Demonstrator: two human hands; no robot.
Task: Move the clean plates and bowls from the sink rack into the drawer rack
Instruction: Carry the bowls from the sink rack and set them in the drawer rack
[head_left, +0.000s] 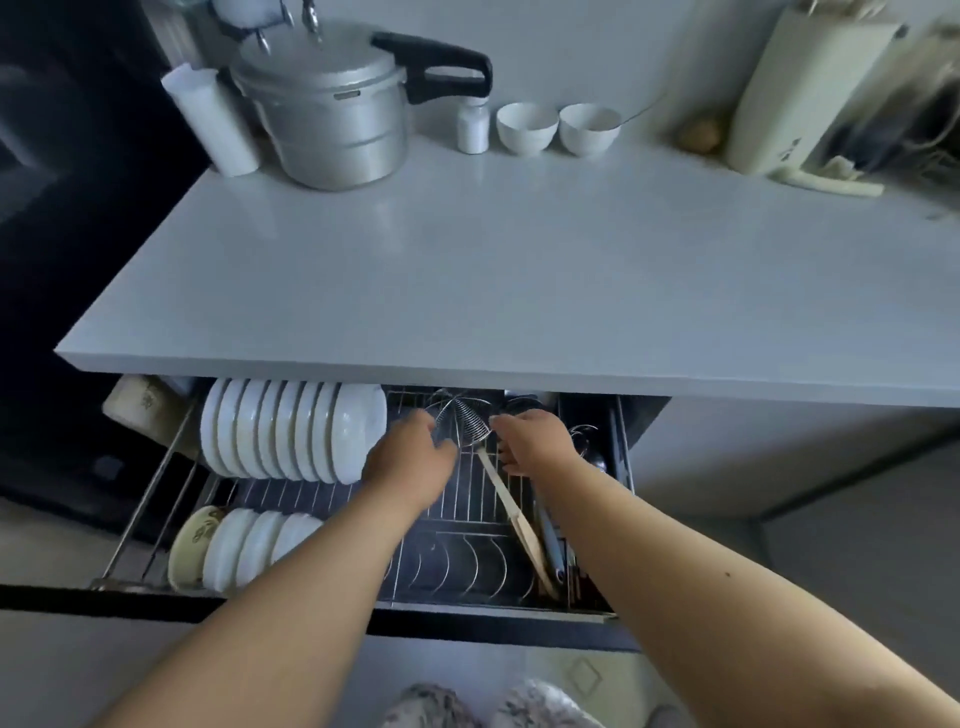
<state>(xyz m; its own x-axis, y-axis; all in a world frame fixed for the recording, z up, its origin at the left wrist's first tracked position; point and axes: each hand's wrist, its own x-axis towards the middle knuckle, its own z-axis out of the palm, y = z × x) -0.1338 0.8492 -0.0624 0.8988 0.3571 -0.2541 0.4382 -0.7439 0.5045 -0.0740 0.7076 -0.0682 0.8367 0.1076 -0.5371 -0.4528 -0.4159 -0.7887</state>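
Note:
The drawer rack (457, 519) is pulled open under the white countertop. A row of several white plates (291, 431) stands on edge at its back left. Several white bowls (249, 545) stand at the front left, beside a yellowish patterned bowl (195, 540). My left hand (410, 457) reaches into the rack just right of the plates, fingers curled near a wire skimmer (460, 421). My right hand (535, 441) is on the other side of the skimmer, whose wooden handle (514, 514) runs toward the drawer front. Whether either hand grips anything is unclear.
On the countertop (519, 270) stand a metal pressure cooker (332, 104), a white roll (210, 119), a small jar (472, 127), two white bowls (558, 127) and a cream-coloured knife block (800, 88). Utensils (556, 535) lie at the drawer's right side. The sink rack is out of view.

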